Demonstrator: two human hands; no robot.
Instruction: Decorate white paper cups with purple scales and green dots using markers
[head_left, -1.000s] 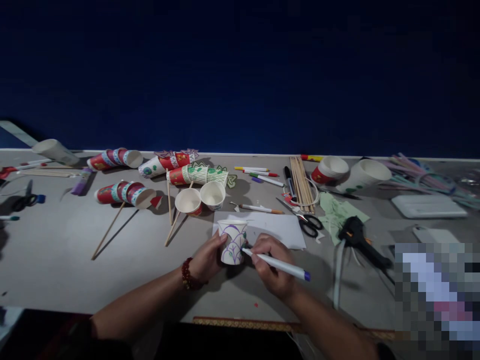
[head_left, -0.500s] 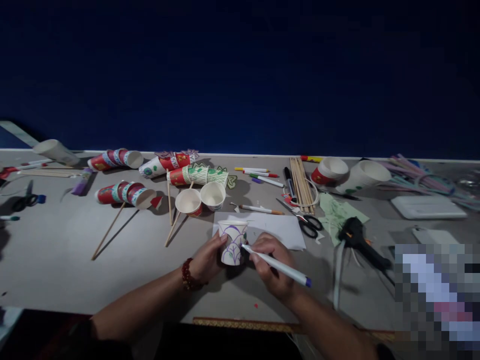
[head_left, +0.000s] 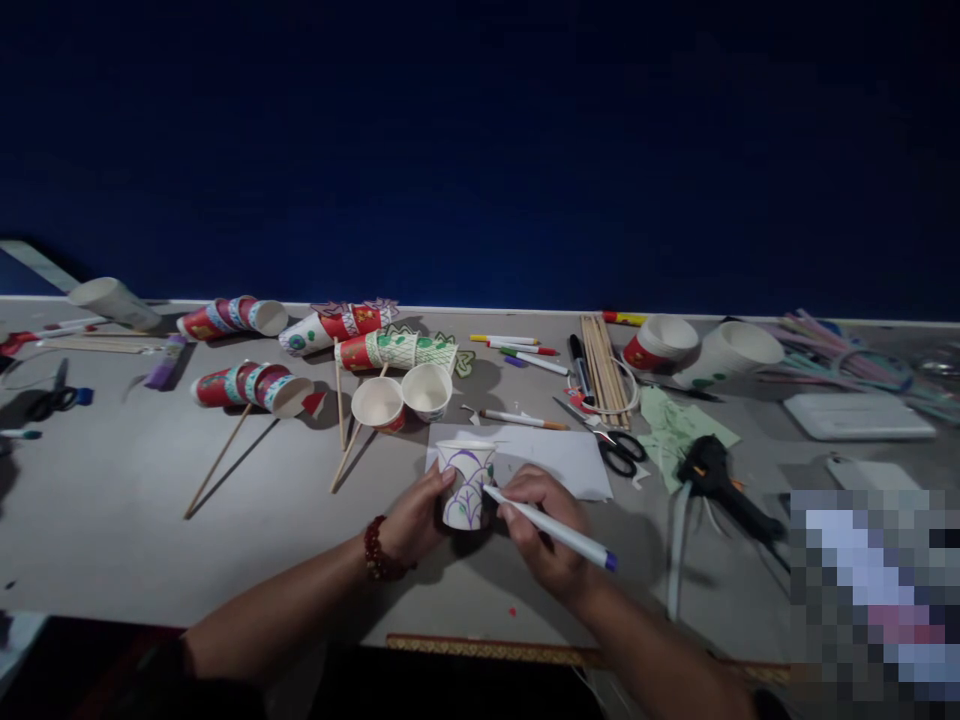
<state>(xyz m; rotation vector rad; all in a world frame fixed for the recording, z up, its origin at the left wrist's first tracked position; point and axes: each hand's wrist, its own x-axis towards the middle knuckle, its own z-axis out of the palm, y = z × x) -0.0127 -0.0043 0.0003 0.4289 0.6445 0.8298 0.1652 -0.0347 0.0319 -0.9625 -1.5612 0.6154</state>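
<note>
A white paper cup (head_left: 466,487) with purple curved lines and small green marks stands upright in my left hand (head_left: 416,515), whose thumb presses on its left side. The fingers behind the cup are hidden. My right hand (head_left: 547,535) grips a white marker pen (head_left: 564,533) with a purple end. Its tip is at the cup's right side; whether it touches cannot be made out. Under and behind the cup lies a white sheet of paper (head_left: 559,460). Two more paper cups, one red and white (head_left: 377,404) and one white (head_left: 427,391), stand just beyond.
Joined decorated cups (head_left: 251,388) on sticks lie at the left and back. Scissors (head_left: 619,452), a bundle of wooden sticks (head_left: 602,370), several markers (head_left: 521,348) and green crumpled paper (head_left: 679,430) lie behind. A black glue gun (head_left: 727,490) rests at right, its cable trailing.
The marker in my right hand has tilted very slightly, its purple end moving a little up and left. The cup and my left hand stay almost still.
</note>
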